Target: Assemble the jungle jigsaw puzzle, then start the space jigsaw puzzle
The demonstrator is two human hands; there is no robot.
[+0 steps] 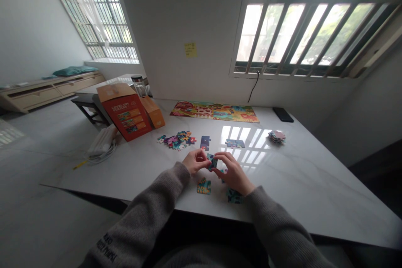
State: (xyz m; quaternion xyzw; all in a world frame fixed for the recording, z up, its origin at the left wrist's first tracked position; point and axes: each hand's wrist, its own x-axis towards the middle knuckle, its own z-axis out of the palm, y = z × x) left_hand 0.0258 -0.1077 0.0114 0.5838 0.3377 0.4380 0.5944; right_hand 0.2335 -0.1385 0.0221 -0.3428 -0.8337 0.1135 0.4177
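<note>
Left fingers (204, 164): curled in, nearly closed, pinching the held piece's left edge.
Right fingers (223, 157): apart just enough to span that piece, gripping its right side.
Held piece (212, 162): thin, flat, teal-and-dark patterned, and there it is between both sets of fingers!
Nearer the body: an orange-and-teal piece (204, 187) below the fingers; a dark teal piece (233, 196) partly hidden by the right wrist.
Just beyond the fingers: a purple-blue piece (205, 142), and to its right a blue strip (236, 144).
Ahead left: a knobbly, many-coloured heap (178, 140); behind it, a red cardboard box (127, 115), flaps up.
Farther ahead: a long, glossy picture panel (215, 112).
Off right: a neat stack (277, 136), then a black slab-like phone (283, 114).
Surface (301, 176): polished white, grey-veined, mirroring window bars.
Room: plain pale wall (176, 12), yellow note (190, 49), barred window (284, 29) ahead right.
</note>
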